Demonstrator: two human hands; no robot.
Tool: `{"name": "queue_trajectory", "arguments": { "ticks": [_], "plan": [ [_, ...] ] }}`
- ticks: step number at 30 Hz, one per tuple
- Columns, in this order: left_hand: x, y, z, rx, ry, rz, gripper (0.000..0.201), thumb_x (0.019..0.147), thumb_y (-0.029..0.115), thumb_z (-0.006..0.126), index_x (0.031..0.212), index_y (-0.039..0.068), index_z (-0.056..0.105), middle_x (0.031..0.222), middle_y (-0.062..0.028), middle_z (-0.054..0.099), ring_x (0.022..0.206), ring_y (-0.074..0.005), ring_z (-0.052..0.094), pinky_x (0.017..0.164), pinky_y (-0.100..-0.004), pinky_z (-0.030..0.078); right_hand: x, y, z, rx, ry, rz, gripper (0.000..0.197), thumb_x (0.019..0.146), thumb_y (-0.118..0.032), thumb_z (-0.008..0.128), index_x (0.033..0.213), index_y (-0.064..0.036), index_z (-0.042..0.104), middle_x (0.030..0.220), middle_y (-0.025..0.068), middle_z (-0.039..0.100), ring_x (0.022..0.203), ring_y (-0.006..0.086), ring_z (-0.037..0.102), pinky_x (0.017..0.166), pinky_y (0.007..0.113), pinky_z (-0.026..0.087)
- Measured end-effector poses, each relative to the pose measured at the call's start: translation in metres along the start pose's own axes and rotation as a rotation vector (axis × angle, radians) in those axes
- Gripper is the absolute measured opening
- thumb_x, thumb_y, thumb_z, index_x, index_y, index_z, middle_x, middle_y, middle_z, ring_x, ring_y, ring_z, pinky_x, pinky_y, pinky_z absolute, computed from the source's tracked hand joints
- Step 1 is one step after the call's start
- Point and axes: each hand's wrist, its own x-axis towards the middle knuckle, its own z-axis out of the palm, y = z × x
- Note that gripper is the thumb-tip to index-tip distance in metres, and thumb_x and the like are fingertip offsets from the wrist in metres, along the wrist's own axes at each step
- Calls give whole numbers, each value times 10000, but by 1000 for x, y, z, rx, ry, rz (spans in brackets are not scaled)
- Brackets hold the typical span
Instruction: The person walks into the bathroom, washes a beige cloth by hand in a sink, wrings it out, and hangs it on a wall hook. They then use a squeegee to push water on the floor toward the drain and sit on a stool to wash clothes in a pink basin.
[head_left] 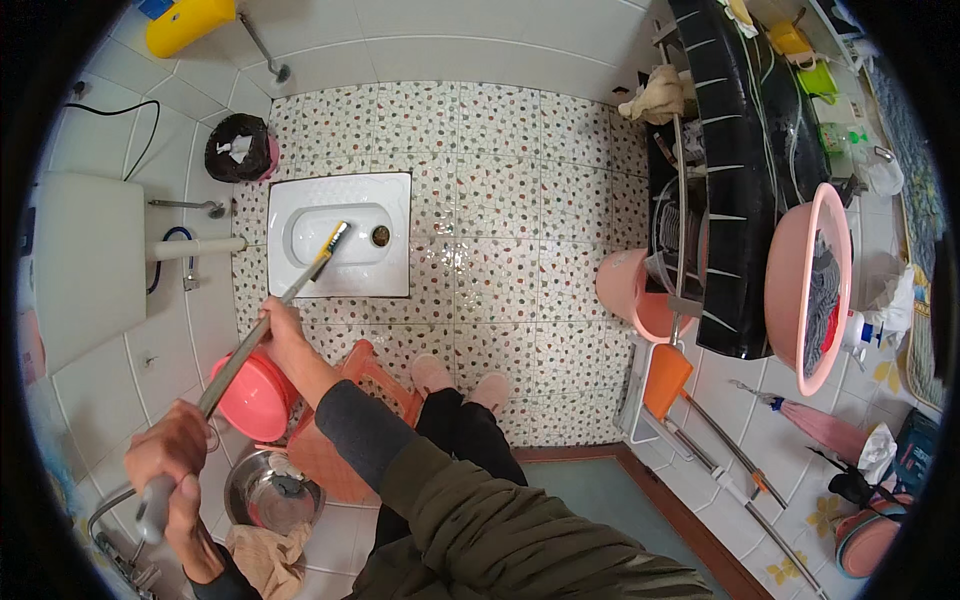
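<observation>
My two hands grip a long grey-handled brush (234, 372) that slants up across the left side of the view. My left hand (168, 450) is wrapped round the thick grey end at the lower left. Farther up the pole, my right hand (284, 331) is closed round it, with its sleeved forearm reaching in from below. The brush's yellow and dark head (333, 244) lies over the basin of the white squat toilet (382, 192), left of its round drain hole (380, 236). I cannot tell whether the bristles touch the ceramic.
Near my hands are a pink basin (254, 405), a pinkish-orange plastic stool (345, 440) and a steel bowl (275, 490). A black-lined bin (237, 147) stands beyond the toilet's left corner. At the right are a pink bucket (625, 285), an orange dustpan (667, 380) and a basin of cloth (815, 290).
</observation>
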Motion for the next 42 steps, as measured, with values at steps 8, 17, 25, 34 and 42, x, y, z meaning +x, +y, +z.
{"name": "queue_trajectory", "arguments": {
  "ticks": [8,17,25,34,42],
  "plan": [
    [-30,-33,41,-512,373,-107,272,819,228,609,665,105,423,637,-29,419,615,-187,419,694,-372,377,-125,-126,-87,-237,298,-330,196,842,-183,571,937,-19,522,816,76,523,672,231,577,580,406,565],
    [1,-126,145,-802,594,-461,77,812,77,596,761,43,549,868,-82,566,881,-225,546,989,-419,395,-68,-243,-237,-401,591,-202,132,816,-135,529,898,-38,493,750,125,536,528,261,506,420,377,441],
    [8,-12,47,-279,752,-192,330,893,288,557,683,133,354,618,8,310,638,-144,363,884,-396,346,-5,-104,-30,-395,284,-34,175,834,-145,523,891,15,478,687,143,507,463,257,502,352,405,405],
    [45,-64,145,-689,686,-267,212,860,186,574,725,115,426,691,-14,424,736,-160,462,986,-434,354,-77,-303,-137,-536,481,-227,168,811,-141,550,833,21,510,694,126,536,500,249,554,416,387,479],
    [73,-128,186,-687,769,-417,192,880,190,566,751,97,458,752,-24,446,833,-183,491,1044,-449,311,-20,-359,-184,-596,569,-234,159,871,-181,520,858,-30,472,666,108,500,509,253,554,367,346,422]
  ]
}}
